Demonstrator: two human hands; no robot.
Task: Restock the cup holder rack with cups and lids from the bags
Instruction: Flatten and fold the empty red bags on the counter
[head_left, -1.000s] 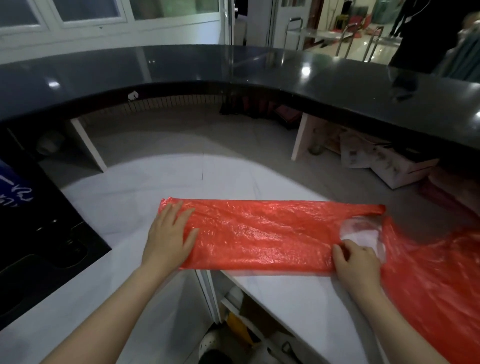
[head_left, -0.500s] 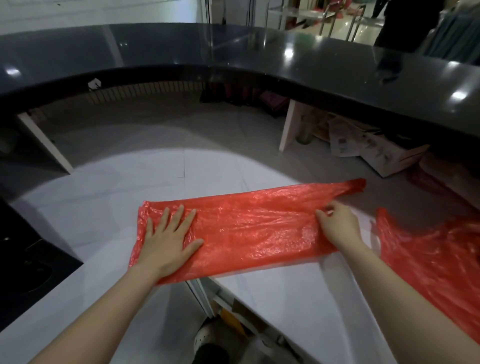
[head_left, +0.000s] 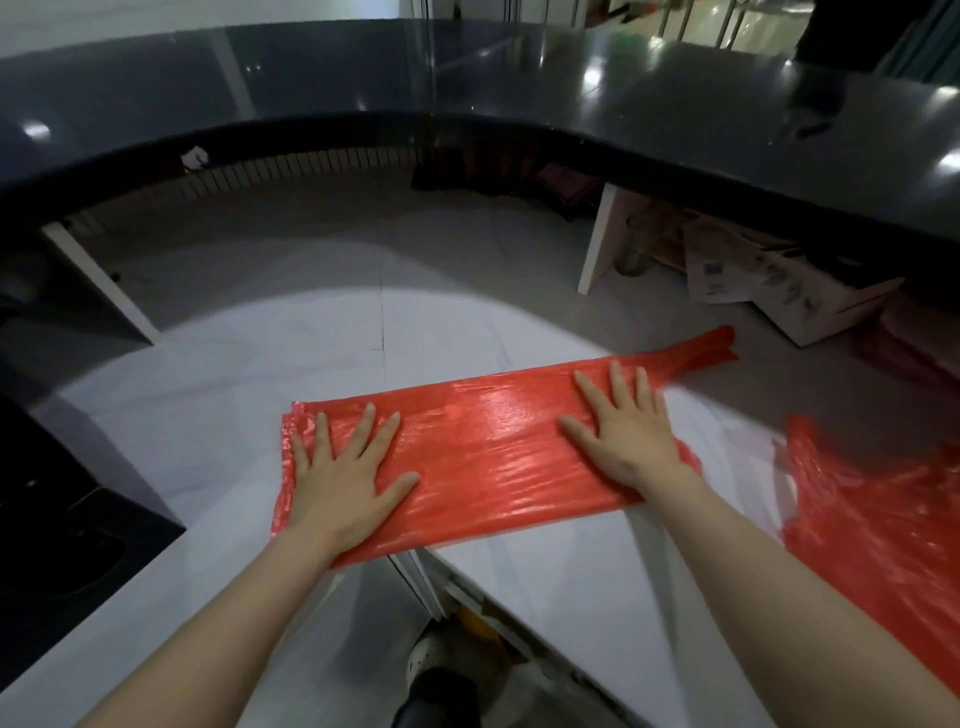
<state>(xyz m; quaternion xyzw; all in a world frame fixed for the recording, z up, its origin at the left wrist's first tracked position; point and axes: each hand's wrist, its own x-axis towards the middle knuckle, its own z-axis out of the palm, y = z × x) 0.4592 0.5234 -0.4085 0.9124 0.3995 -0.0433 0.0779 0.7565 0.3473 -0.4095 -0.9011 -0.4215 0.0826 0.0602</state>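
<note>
- Both palms press flat, fingers straight; left hand (head_left: 340, 480) on the folded red bag (head_left: 483, 457) at its left end, on the white counter (head_left: 218, 405).
- Bag judged thin, light, slippery; take by an edge.
- Right hand (head_left: 626, 434) flattens its right end; second red bag (head_left: 878, 535) lies just beside.

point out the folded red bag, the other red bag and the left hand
folded red bag (head_left: 488, 457), head view, its smooth middle
other red bag (head_left: 883, 540), head view, its crumpled body
left hand (head_left: 337, 483), head view, its back
</note>
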